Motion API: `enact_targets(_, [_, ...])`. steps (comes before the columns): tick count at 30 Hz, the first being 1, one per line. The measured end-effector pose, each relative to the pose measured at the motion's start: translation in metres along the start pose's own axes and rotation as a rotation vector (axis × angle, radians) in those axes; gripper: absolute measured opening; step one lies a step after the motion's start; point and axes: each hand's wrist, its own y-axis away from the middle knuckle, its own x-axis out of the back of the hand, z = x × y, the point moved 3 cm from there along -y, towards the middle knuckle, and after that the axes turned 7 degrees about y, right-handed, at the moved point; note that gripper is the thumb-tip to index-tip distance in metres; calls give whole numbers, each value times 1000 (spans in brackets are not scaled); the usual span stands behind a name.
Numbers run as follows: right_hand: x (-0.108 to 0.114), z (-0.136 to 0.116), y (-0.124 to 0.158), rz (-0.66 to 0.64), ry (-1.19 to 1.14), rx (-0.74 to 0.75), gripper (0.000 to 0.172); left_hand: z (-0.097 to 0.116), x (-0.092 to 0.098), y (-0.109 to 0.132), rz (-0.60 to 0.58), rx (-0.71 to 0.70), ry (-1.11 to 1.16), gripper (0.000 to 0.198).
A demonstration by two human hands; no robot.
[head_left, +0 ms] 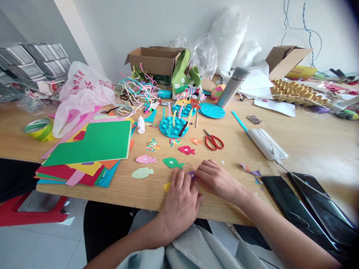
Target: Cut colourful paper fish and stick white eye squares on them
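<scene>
A small purple paper fish (192, 175) lies on the table, partly covered by my fingers. My left hand (181, 201) rests palm down with its fingers laid out, fingertips at the purple fish's left side. It also hides most of a yellow paper fish (166, 187). My right hand (214, 179) has its fingers curled and pinched at the purple fish's right edge. Around them lie a green fish (173, 163), a pale green fish (142, 172), a pink fish (146, 159), a red fish (187, 150) and an orange fish (196, 141), several with small white squares on them.
Coloured paper sheets (109, 144) are piled at left. Red-handled scissors (214, 142), a white glue bottle (141, 124) and a blue craft base (174, 127) with twisted stems stand beyond the fish. At right are a power bank (267, 144), phones (297, 213) and paper scraps (251, 170).
</scene>
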Motion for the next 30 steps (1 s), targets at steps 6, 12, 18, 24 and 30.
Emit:
enact_targets(6, [2, 2, -2, 50, -36, -95, 19, 0, 0, 1, -13, 0, 1, 43])
enact_targets(12, [16, 19, 27, 134, 46, -318, 18, 0, 2, 0, -30, 7, 27, 43])
enact_targets(18, [18, 33, 63, 139, 137, -443, 18, 0, 1, 2, -25, -1, 35, 44])
enact_targets(24, [17, 40, 75, 170, 113, -517, 12, 0, -1, 6, 51, -36, 22, 41])
enact_targets(30, [21, 41, 81, 180, 120, -558, 14, 0, -1, 8, 112, -63, 18, 33])
